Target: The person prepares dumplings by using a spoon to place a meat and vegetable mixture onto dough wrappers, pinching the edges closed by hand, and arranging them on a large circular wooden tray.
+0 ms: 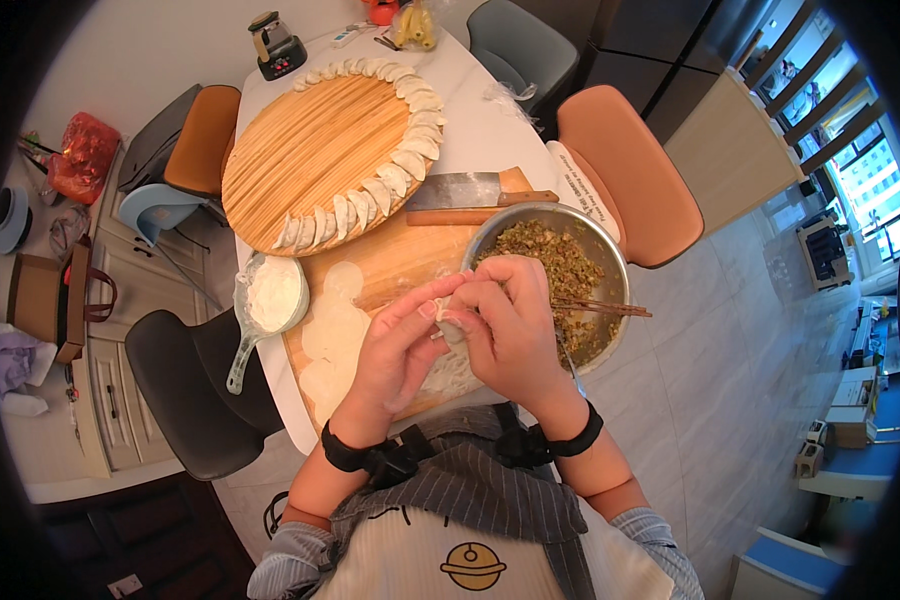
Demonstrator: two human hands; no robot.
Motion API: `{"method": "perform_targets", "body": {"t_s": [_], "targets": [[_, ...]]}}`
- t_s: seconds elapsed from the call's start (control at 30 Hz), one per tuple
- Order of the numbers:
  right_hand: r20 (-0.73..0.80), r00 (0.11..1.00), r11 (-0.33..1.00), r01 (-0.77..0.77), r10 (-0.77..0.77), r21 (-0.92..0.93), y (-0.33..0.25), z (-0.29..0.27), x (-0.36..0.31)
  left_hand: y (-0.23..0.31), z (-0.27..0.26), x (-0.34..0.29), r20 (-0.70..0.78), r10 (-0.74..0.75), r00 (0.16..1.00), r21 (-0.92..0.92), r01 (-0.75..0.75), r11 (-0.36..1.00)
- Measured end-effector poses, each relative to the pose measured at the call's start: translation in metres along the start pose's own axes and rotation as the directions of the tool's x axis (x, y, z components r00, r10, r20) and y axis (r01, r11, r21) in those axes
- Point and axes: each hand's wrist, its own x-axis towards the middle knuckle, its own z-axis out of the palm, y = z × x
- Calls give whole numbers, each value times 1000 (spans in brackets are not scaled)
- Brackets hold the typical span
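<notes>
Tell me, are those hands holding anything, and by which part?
Yes, a dumpling. The left hand and right hand pinch it by its edge; they hide part of it.

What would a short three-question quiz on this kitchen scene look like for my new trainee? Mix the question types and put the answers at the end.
1. What do the left hand and right hand hold between them?
2. True or false: the chopsticks reach over the rim of the metal bowl.
3. Fill in the blank: the dumplings line part of the round wooden board's ____.

Key:
1. A piece of dough, pinched in the fingers of both.
2. True; they slant out of the filling to the right.
3. Edge.
</notes>
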Motion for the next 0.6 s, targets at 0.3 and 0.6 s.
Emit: {"method": "perform_targets", "body": {"t_s": [0.3,0.6], "targets": [[46,997,997,60,-62,40,-3,-11,8,2,5,-2,14,-9,1000,-25,9,1000],[-38,999,994,-13,17,112,-3,-7,5,2,7,-4,45,-53,998,17,52,999]]}}
